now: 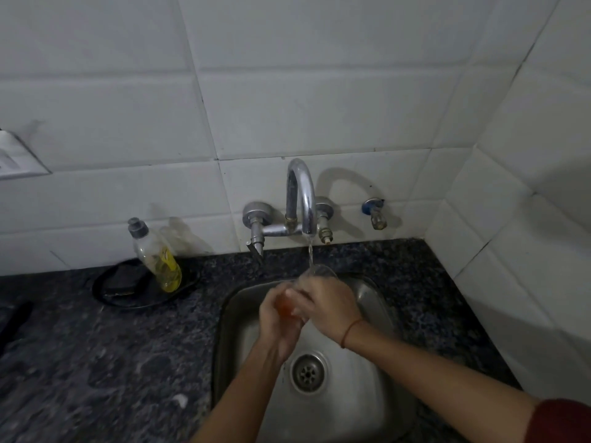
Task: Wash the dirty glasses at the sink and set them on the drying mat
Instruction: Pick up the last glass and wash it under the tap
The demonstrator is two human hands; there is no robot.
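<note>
Back wall (287, 91) of large white glazed tiles with thin grey grout lines, meeting a like-tiled side wall (543, 148) in a corner at right. White switch plate (16, 158) at far left edge; small blue-collared stub valve (374, 212) low on the back wall. Tabletop (96, 362) of dark speckled stone butts against both walls; light dim and cool, soft shadows on the tiles.

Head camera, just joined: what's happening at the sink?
A person grips a clear drinking glass in the left hand and right hand, holding it under water running from the curved chrome tap over the stainless steel sink. Something orange between the hands is too blurred to name. A clear bottle of yellow liquid stands on the dark counter. No drying mat is in view.
</note>
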